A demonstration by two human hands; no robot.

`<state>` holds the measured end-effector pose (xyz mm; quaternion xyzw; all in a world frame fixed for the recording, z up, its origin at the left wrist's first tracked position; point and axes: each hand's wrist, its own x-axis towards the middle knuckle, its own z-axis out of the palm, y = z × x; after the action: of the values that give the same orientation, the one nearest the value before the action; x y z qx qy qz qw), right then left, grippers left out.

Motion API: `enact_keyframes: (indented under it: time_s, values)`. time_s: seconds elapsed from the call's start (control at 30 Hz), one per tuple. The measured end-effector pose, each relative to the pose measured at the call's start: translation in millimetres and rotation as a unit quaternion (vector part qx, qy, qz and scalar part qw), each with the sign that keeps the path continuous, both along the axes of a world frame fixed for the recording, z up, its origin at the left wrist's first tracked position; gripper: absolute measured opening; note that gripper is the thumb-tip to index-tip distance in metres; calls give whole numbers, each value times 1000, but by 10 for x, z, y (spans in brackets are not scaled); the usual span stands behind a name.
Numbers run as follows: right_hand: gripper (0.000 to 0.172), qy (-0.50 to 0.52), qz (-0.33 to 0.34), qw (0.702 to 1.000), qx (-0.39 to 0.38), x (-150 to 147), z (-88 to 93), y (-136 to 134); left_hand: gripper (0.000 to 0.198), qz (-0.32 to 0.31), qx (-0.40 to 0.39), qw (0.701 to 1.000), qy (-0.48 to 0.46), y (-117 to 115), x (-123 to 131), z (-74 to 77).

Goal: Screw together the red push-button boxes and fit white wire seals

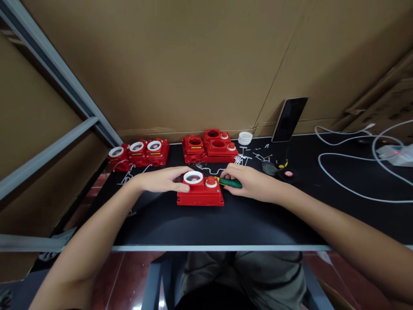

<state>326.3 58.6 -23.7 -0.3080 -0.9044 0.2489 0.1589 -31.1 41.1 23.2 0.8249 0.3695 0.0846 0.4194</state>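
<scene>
Near the middle of the black table is a red alarm-style housing (200,198) with a white ring (193,177) around a round window and a red knob on a white collar. My left hand (166,178) grips its left side, thumb in front. My right hand (243,181) is closed around the green handle of a screwdriver (230,183). A yellow section of the tool reaches the housing's right side beside the knob; its tip is hidden.
Three red housings with white rings (137,147) stand at back left. Further red housings (221,148) without rings sit behind my hands, beside stacked white rings (245,138). Loose screws, a leaning phone (289,119) and white cables (348,193) lie right. A metal frame (64,69) rises left.
</scene>
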Motion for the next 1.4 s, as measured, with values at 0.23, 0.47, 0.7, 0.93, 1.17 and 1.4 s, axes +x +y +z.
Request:
enact_keyframes:
  time_s: [0.23, 0.47, 0.7, 0.93, 1.17, 1.4]
  values:
    - [22, -9, -2, 1000, 18, 5, -73, 28, 86, 27, -39, 997, 68, -18, -87, 82]
    - [20, -16, -1, 999, 28, 19, -75, 36, 88, 32, -94, 993, 70, -40, -66, 104]
    - [21, -28, 2, 999, 35, 14, -29, 11, 85, 41, -31, 993, 106, -83, -24, 177]
    - [21, -33, 3, 999, 38, 10, -2, -3, 112, 85, 87, 974, 191, -283, 87, 334]
    - [22, -41, 7, 998, 40, 11, -1, -3, 90, -28, 149, 988, 32, -206, -63, 277]
    - [21, -53, 1, 998, 45, 13, -6, -7, 76, -125, 99, 987, 10, -85, -154, 170]
